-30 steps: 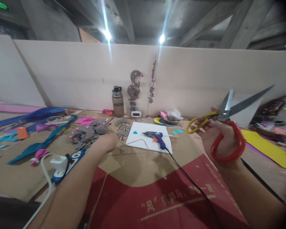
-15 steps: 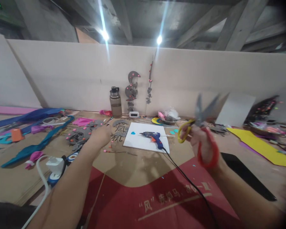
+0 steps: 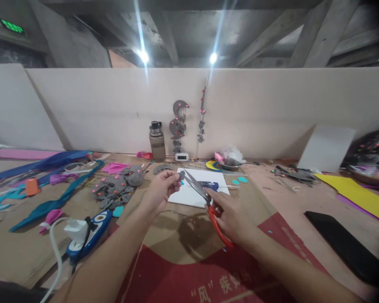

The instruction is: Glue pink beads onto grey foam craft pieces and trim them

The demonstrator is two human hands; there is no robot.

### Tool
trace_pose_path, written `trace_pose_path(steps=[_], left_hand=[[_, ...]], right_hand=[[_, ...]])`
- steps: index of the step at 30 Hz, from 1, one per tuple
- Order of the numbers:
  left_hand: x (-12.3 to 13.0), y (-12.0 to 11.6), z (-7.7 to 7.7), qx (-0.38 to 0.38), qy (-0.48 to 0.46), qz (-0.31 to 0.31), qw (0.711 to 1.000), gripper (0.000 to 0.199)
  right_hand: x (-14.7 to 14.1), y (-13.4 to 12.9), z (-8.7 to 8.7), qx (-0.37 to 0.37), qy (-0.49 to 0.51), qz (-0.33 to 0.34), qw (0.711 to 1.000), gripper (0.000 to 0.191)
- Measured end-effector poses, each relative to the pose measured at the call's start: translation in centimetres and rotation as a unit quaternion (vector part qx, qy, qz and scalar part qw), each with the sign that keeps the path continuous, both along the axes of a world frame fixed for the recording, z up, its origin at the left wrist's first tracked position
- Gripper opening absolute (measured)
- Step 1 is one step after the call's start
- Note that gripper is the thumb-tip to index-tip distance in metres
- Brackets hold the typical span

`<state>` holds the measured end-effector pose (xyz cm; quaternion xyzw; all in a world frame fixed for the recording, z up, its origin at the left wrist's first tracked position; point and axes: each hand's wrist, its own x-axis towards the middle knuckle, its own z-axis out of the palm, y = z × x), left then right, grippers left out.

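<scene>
My left hand [image 3: 164,189] pinches a small grey piece [image 3: 182,174] between thumb and fingers, above the left part of a white board [image 3: 189,199]. The scissors [image 3: 220,227], with red handles, are in my right hand [image 3: 229,210]. Their blades are slightly apart and point up and left, the tips close to the grey piece. Partly hidden behind the scissors and my right hand, a blue glue gun [image 3: 211,185] lies on the board. A pile of grey cut pieces with pink dots [image 3: 112,189] lies left of my left hand.
A bottle [image 3: 158,145] and a small white clock [image 3: 181,157] stand by the back wall. A blue power strip [image 3: 97,225] lies at the left, a black phone [image 3: 344,244] at the right. Yellow sheet [image 3: 356,198] and blue fabric [image 3: 50,200] lie farther out.
My left hand has come right and now holds a grey piece. My right hand has moved left and down with the scissors, bringing the blades beside that piece. The view has shifted slightly.
</scene>
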<state>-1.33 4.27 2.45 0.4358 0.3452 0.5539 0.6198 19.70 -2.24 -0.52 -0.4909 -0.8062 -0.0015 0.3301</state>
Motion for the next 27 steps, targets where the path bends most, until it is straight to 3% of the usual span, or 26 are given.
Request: trace_pose_path(steps=[4,13,27], left_hand=[[0.7,-0.5,0.0,0.007,-0.023,0.003,1.0,0.028],[0.7,-1.0,0.2,-0.005,-0.036,-0.012,0.999,0.022],[0.6,-1.0,0.1,-0.038,-0.01,-0.039,0.998,0.02]], right_hand=[[0.9,0.3,-0.9,0.035,-0.064,-0.039,0.997,0.05],[1.9,0.9,-1.1,0.094,-0.172,-0.084,0.977,0.051],[2.2,1.0,-1.2,0.09,-0.216,-0.095,0.968,0.051]])
